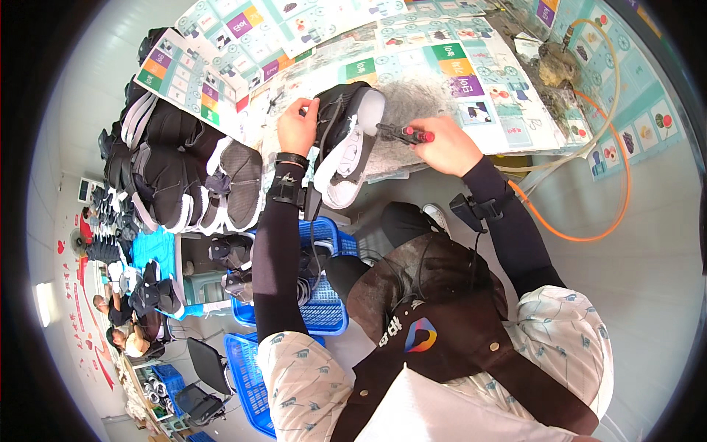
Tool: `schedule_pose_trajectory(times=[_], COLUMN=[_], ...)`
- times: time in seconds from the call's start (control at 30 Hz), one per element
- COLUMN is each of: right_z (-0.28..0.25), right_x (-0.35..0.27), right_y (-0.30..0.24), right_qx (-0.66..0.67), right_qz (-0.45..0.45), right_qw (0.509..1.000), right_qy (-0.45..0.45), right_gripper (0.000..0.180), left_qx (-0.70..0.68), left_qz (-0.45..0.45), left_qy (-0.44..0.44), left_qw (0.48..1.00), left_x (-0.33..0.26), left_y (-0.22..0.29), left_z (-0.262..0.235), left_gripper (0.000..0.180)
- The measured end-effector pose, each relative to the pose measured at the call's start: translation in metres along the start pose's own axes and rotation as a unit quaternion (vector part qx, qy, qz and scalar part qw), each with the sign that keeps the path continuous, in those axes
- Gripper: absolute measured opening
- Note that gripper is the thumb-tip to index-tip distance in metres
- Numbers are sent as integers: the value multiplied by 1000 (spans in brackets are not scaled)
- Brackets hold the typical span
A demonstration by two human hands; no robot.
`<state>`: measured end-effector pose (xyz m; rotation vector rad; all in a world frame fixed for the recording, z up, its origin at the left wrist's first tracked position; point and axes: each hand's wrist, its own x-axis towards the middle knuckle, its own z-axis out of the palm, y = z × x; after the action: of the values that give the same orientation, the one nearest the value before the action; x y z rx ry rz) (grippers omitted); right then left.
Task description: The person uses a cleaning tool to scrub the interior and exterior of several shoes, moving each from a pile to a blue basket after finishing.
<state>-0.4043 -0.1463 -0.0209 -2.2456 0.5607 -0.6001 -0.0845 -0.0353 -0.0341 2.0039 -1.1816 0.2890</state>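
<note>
A black sneaker (pixel 340 147) with a white sole sits tilted at the near edge of the worktable, its lower end jutting past the edge. My left hand (pixel 297 127) is closed against its left side, thumb and fingers curled at the upper. In my right hand (pixel 449 146) is a small dark hand tool (pixel 401 133) with red parts, its tip close to the white part of the sneaker. I cannot make out the tool's exact kind. A dark smudged patch (pixel 412 99) marks the table covering behind the sneaker.
Several black sneakers (pixel 166 184) are piled left of my left arm. Blue plastic baskets (pixel 324 306) stand below, near my legs. An orange hose (pixel 582 239) loops at the right of the table. Farther left are a black chair (pixel 210 368) and people (pixel 132 339).
</note>
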Motion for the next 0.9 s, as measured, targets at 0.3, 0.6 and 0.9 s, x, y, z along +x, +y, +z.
schedule_pose_trajectory(times=[0.3, 0.6, 0.9], right_z=[13, 26, 33], right_x=[-9, -12, -19], right_y=[1, -12, -4], right_qx=[25, 121, 172], right_qz=[20, 50, 20], right_qw=[999, 991, 984], right_qy=[18, -3, 38], right_gripper=[22, 25, 17], left_qx=[-29, -95, -96], left_qz=[-7, 4, -1], left_qy=[2, 12, 18], left_qw=[1000, 995, 995], left_x=[-4, -15, -14], left_y=[-7, -27, -17], left_z=[-5, -12, -5], left_gripper=[29, 22, 24])
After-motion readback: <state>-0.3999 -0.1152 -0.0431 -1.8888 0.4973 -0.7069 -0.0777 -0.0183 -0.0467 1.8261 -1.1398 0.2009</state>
